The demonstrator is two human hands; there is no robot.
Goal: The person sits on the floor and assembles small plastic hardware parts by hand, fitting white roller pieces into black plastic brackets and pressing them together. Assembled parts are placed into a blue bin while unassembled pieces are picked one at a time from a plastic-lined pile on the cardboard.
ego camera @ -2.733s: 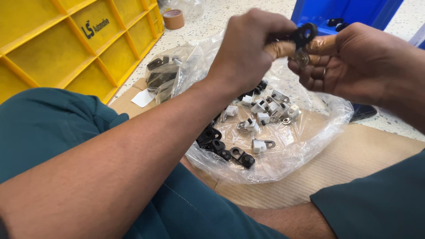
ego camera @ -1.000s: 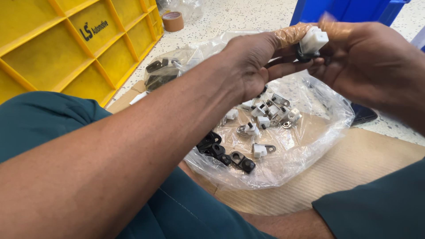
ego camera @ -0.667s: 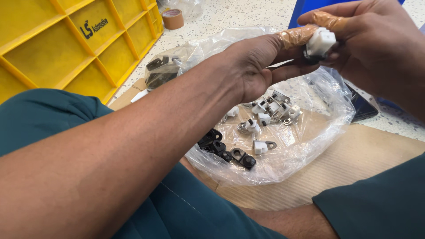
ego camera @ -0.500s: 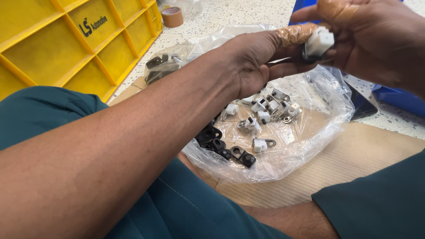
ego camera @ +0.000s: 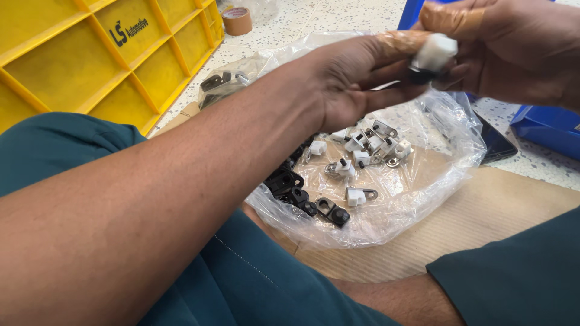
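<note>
Both hands have drifted slightly right above the bag [ego camera: 423,199], left hand [ego camera: 350,84] and right hand [ego camera: 513,48] pinching a light, rigid white clip [ego camera: 434,51] by its sides.

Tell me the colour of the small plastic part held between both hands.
White, seen in the head view.
</note>
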